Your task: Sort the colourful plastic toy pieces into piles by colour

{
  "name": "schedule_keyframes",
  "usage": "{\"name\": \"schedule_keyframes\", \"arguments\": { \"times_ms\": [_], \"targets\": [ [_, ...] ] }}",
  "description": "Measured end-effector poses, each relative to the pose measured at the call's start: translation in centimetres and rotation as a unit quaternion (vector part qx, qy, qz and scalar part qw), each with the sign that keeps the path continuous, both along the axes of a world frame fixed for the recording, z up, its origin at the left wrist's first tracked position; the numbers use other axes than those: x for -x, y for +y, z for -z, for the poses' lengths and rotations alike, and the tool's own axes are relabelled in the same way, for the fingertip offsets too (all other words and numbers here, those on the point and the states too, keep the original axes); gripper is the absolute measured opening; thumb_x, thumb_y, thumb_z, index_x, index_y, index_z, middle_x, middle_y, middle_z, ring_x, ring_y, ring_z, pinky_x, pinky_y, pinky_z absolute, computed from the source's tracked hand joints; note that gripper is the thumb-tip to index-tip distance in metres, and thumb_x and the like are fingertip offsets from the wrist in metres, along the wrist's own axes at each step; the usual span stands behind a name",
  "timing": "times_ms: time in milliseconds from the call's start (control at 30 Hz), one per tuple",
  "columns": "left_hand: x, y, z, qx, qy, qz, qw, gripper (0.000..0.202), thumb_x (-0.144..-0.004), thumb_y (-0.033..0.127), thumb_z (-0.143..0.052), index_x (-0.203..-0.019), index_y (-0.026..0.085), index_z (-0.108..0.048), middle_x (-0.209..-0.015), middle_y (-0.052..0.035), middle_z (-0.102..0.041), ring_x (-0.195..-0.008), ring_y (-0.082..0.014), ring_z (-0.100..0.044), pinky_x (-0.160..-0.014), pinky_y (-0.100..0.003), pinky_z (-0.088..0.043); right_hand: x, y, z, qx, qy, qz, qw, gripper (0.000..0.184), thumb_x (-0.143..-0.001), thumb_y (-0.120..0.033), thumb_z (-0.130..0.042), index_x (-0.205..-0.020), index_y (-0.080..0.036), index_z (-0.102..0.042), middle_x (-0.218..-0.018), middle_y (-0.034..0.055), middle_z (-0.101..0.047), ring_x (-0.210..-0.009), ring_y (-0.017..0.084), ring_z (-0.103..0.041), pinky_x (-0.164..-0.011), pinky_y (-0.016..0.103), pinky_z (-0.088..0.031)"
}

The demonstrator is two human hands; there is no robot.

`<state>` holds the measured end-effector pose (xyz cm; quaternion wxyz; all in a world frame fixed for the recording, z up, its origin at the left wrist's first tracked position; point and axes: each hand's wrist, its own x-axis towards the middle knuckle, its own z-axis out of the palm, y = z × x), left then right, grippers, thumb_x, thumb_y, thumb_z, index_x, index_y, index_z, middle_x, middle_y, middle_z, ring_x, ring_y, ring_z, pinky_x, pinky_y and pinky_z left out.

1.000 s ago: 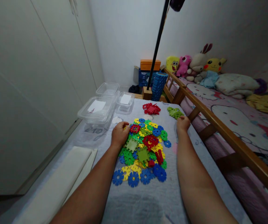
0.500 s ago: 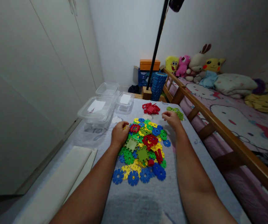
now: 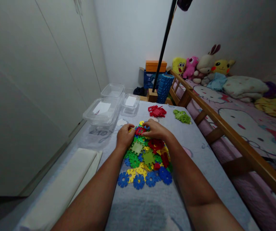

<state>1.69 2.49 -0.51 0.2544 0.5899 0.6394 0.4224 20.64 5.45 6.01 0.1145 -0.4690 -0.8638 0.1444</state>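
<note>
A heap of plastic snap-together pieces lies in the middle of the cloth, with notched blue, yellow and green discs (image 3: 138,181). On top are pale green squares (image 3: 148,158) and dark red pieces (image 3: 155,145). My left hand (image 3: 125,137) rests at the heap's far left edge, fingers curled; a bit of yellow shows at its fingertips. Over the heap's far end reaches my right hand (image 3: 156,130), thumb and fingers apart beside a red lattice square (image 3: 140,131). Whether those fingertips touch the square, I cannot tell.
Behind the heap lie a red pile (image 3: 157,111) and a light green pile (image 3: 182,116). Clear plastic boxes (image 3: 101,112) stand at the back left. A folded white sheet (image 3: 63,183) lies at the left. The wooden bed rail (image 3: 215,120) runs along the right.
My right hand has moved left from near the light green pile to the red lattice square on the heap. My left hand has stayed at the heap's edge.
</note>
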Motion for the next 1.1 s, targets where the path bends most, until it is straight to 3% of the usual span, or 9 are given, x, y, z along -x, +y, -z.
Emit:
{"name": "schedule_keyframes", "arguments": {
  "times_ms": [133,267,467,633,767,900,967,1033,1100],
  "targets": [
    [0.0,0.0,0.0,-0.003,0.002,-0.002,1.0,0.024,-0.084,0.027,-0.056,-0.1,0.02,-0.073,-0.101,-0.0064,-0.076,-0.098,-0.022,-0.069,-0.089,-0.033,-0.053,0.9,-0.7,0.0,-0.008,-0.051,0.003,0.999,0.041,-0.077,-0.037,-0.082,-0.111,-0.016,-0.073,-0.105,0.0098,-0.066,-0.092,0.021,-0.06,-0.079,0.028,-0.043],
    [0.0,-0.1,-0.2,0.0,-0.004,0.001,1.0,0.024,-0.084,0.029,-0.056,-0.099,0.02,-0.073,-0.099,-0.0058,-0.076,-0.097,-0.0218,-0.069,-0.088,-0.032,-0.053,0.9,-0.6,-0.5,-0.008,-0.039,-0.012,0.999,0.024,-0.083,-0.032,-0.076,-0.102,-0.017,-0.076,-0.099,0.0087,-0.069,-0.088,0.02,-0.061,-0.076,0.028,-0.043],
    [0.0,-0.2,-0.4,-0.008,-0.013,0.002,1.0,0.029,-0.09,0.04,-0.051,-0.094,0.02,-0.073,-0.097,-0.006,-0.076,-0.096,-0.0224,-0.068,-0.086,-0.033,-0.052,-0.1,0.3,-0.6,-0.008,0.057,-0.014,0.998,0.017,-0.089,-0.017,-0.065,-0.099,-0.019,-0.079,-0.097,0.0063,-0.073,-0.09,0.019,-0.062,-0.084,0.029,-0.044],
    [0.0,-0.2,-0.3,-0.012,-0.013,-0.003,1.0,0.026,-0.088,0.037,-0.054,-0.093,0.021,-0.072,-0.097,-0.006,-0.076,-0.094,-0.0222,-0.069,-0.085,-0.033,-0.052,-1.5,1.8,0.3,-0.055,0.18,0.054,0.981,0.016,-0.09,-0.021,-0.063,-0.087,-0.019,-0.078,-0.094,0.0072,-0.069,-0.095,0.019,-0.06,-0.089,0.031,-0.045],
    [0.0,-0.1,-0.2,-0.007,-0.007,-0.006,1.0,0.023,-0.086,0.031,-0.056,-0.096,0.021,-0.073,-0.098,-0.0065,-0.076,-0.095,-0.0225,-0.069,-0.087,-0.034,-0.052,-3.2,3.7,1.3,-0.068,0.304,0.183,0.933,0.021,-0.085,-0.034,-0.059,-0.082,-0.019,-0.075,-0.08,0.0041,-0.066,-0.082,0.019,-0.059,-0.078,0.03,-0.047],
    [-0.1,-0.1,-0.3,-0.003,0.0,-0.008,1.0,0.022,-0.085,0.029,-0.056,-0.097,0.021,-0.073,-0.098,-0.0059,-0.076,-0.096,-0.0225,-0.069,-0.087,-0.033,-0.053,-4.9,6.1,2.1,0.004,0.449,0.322,0.833,0.024,-0.075,-0.038,-0.056,-0.081,-0.018,-0.068,-0.062,-0.0011,-0.06,-0.059,0.016,-0.053,-0.057,0.026,-0.044],
    [-0.1,-0.1,-0.3,-0.003,0.003,-0.009,1.0,0.023,-0.084,0.028,-0.056,-0.098,0.021,-0.073,-0.098,-0.0057,-0.076,-0.096,-0.0225,-0.07,-0.087,-0.033,-0.053,-5.6,7.5,2.4,0.022,0.476,0.361,0.802,0.023,-0.068,-0.034,-0.057,-0.082,-0.018,-0.066,-0.061,-0.002,-0.06,-0.056,0.015,-0.053,-0.054,0.025,-0.043],
    [-0.1,-0.1,-0.3,-0.003,0.007,-0.009,1.0,0.024,-0.084,0.028,-0.056,-0.099,0.021,-0.073,-0.099,-0.0061,-0.076,-0.096,-0.0226,-0.069,-0.087,-0.033,-0.053,-6.1,8.9,2.5,0.003,0.469,0.381,0.797,0.025,-0.064,-0.03,-0.057,-0.083,-0.018,-0.067,-0.064,-0.0011,-0.064,-0.059,0.015,-0.055,-0.055,0.025,-0.044],
    [-0.1,-0.2,-0.2,-0.005,0.009,-0.01,1.0,0.024,-0.084,0.028,-0.056,-0.099,0.021,-0.073,-0.101,-0.0068,-0.076,-0.096,-0.0229,-0.069,-0.088,-0.034,-0.053,-6.5,10.3,2.7,-0.035,0.433,0.394,0.81,0.024,-0.062,-0.027,-0.056,-0.081,-0.017,-0.068,-0.069,0.001,-0.067,-0.063,0.016,-0.058,-0.058,0.025,-0.045]
  ]
}}
